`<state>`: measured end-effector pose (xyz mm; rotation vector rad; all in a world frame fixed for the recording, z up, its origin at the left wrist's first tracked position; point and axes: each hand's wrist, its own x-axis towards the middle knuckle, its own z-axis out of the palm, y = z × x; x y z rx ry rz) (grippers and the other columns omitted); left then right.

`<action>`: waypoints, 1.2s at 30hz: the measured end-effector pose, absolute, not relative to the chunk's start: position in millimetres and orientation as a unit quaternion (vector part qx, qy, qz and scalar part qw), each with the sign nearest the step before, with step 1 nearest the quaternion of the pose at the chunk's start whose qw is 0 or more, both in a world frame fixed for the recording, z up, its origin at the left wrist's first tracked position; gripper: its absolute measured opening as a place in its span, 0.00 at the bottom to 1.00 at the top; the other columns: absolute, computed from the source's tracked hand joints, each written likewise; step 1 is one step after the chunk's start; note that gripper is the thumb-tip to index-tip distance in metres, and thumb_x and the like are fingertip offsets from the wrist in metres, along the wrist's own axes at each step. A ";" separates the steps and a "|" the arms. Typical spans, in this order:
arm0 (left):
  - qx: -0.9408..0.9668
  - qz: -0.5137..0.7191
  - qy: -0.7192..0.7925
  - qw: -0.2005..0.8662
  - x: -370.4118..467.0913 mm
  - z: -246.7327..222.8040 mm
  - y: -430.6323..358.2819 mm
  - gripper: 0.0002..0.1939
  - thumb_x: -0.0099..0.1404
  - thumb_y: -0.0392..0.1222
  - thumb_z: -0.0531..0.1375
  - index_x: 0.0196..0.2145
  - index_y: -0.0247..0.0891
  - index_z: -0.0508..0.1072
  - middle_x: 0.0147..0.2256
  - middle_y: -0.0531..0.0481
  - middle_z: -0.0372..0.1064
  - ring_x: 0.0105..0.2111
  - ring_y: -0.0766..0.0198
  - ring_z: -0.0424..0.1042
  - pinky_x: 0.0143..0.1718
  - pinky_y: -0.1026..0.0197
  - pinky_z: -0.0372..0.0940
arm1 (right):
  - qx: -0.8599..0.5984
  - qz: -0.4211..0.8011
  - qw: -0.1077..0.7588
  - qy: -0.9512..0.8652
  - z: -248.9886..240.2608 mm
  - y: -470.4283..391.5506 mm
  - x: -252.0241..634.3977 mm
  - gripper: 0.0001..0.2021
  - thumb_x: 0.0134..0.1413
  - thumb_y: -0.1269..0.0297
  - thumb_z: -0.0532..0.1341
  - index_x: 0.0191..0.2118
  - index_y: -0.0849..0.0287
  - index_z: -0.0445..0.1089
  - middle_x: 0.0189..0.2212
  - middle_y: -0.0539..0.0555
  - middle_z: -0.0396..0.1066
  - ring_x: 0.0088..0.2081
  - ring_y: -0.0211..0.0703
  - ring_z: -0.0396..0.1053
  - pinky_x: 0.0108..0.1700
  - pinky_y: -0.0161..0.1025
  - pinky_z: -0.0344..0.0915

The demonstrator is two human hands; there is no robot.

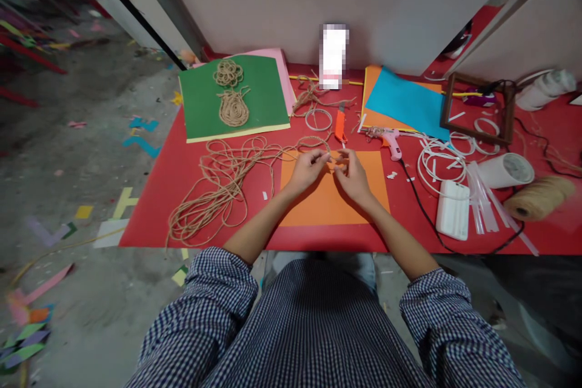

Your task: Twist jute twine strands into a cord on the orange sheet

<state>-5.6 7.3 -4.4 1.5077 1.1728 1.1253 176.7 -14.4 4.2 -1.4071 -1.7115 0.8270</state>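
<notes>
My left hand [310, 171] is closed in a pinch on a strand of brown twine [227, 179], whose loose tangle spreads over the table to the left. Facing it, my right hand [353, 177] has its fingers bent and apart near the twine's end; I see nothing clearly held in it. Both hands hover over an orange sheet [334, 206]. Just beyond them lie an orange cutter [340, 126] and a white ring [319, 120]. A pink glue gun [391, 144] rests to the right of my right hand.
Two twine coils [233, 108] sit on a green sheet [195, 109]. Blue paper [407, 100], a wooden frame [511, 115], a white box [453, 209], clear glue sticks [482, 200] and a twine spool [541, 199] occupy the right. The glue gun's black cord [421, 200] trails toward the front edge.
</notes>
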 end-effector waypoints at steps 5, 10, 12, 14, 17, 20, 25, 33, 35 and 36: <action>0.700 0.367 0.509 0.340 -11.1 -0.9 7.0 0.19 0.75 0.53 0.57 0.34 0.37 0.78 0.22 0.54 0.64 0.24 0.66 0.61 0.30 0.61 0.52 | -0.488 0.476 0.426 -0.595 1.9 -10.8 178.7 0.25 0.62 0.56 0.63 0.63 0.47 0.63 0.56 0.56 0.72 0.33 0.40 0.73 0.36 0.40 0.72; 0.775 0.266 0.510 0.262 -7.5 3.8 2.6 0.18 0.77 0.49 0.54 0.37 0.38 0.79 0.32 0.47 0.77 0.31 0.60 0.72 0.35 0.60 0.58 | -0.500 0.443 0.358 -0.653 1.8 -12.5 177.2 0.14 0.68 0.55 0.57 0.52 0.54 0.73 0.39 0.56 0.78 0.35 0.47 0.75 0.39 0.44 0.72; 0.792 0.218 0.522 0.229 -6.8 5.6 0.8 0.19 0.78 0.50 0.52 0.41 0.38 0.79 0.36 0.43 0.80 0.34 0.57 0.75 0.37 0.59 0.60 | -0.519 0.342 0.328 -0.711 5.1 -12.5 178.5 0.12 0.68 0.60 0.57 0.46 0.56 0.76 0.39 0.57 0.79 0.40 0.50 0.74 0.45 0.45 0.70; 0.799 0.177 0.538 0.202 -6.8 7.8 -0.8 0.21 0.79 0.52 0.50 0.44 0.38 0.79 0.39 0.40 0.81 0.37 0.54 0.77 0.38 0.57 0.62 | -0.525 0.268 0.304 -0.748 9.8 -12.3 180.4 0.10 0.67 0.63 0.57 0.42 0.57 0.76 0.41 0.58 0.79 0.42 0.51 0.74 0.47 0.45 0.66; 0.804 0.142 0.547 0.185 -7.1 11.0 -2.3 0.23 0.79 0.54 0.49 0.49 0.38 0.79 0.43 0.38 0.81 0.40 0.52 0.79 0.42 0.56 0.65 | -0.529 0.225 0.278 -0.769 16.6 -12.1 183.0 0.11 0.67 0.65 0.56 0.38 0.57 0.76 0.37 0.58 0.78 0.39 0.49 0.72 0.43 0.42 0.63; 0.813 0.129 0.539 0.182 -7.3 13.0 -2.6 0.23 0.79 0.52 0.49 0.52 0.39 0.79 0.47 0.38 0.81 0.44 0.51 0.80 0.46 0.54 0.67 | -0.528 0.215 0.265 -0.778 20.4 -11.4 184.9 0.10 0.67 0.64 0.57 0.36 0.58 0.75 0.34 0.57 0.77 0.35 0.47 0.70 0.39 0.41 0.59; 0.822 0.129 0.526 0.176 -8.5 13.1 -1.6 0.22 0.79 0.50 0.49 0.53 0.40 0.80 0.48 0.40 0.81 0.46 0.50 0.80 0.49 0.53 0.68 | -0.520 0.227 0.260 -0.782 21.8 -9.5 187.0 0.09 0.66 0.63 0.58 0.36 0.58 0.75 0.35 0.56 0.77 0.35 0.46 0.69 0.38 0.40 0.57; 0.825 0.132 0.524 0.164 -9.0 14.2 -3.9 0.22 0.79 0.51 0.48 0.53 0.42 0.79 0.47 0.42 0.81 0.44 0.50 0.80 0.49 0.53 0.68 | -0.521 0.223 0.248 -0.786 20.3 -8.6 188.9 0.11 0.69 0.63 0.57 0.38 0.58 0.75 0.36 0.57 0.78 0.37 0.47 0.71 0.41 0.41 0.58; 0.823 0.132 0.527 0.166 -9.3 15.4 -4.7 0.22 0.79 0.51 0.48 0.53 0.41 0.79 0.46 0.40 0.81 0.44 0.50 0.80 0.46 0.53 0.68 | -0.518 0.223 0.251 -0.787 20.1 -8.1 189.4 0.12 0.70 0.62 0.57 0.38 0.57 0.76 0.37 0.57 0.78 0.38 0.48 0.71 0.42 0.41 0.59; 0.822 0.132 0.528 0.167 -9.5 15.9 -4.9 0.22 0.79 0.51 0.49 0.53 0.40 0.79 0.46 0.39 0.81 0.43 0.49 0.80 0.45 0.54 0.68 | -0.516 0.225 0.251 -0.788 19.9 -7.9 189.6 0.12 0.70 0.62 0.57 0.38 0.57 0.76 0.37 0.57 0.78 0.38 0.48 0.71 0.42 0.41 0.59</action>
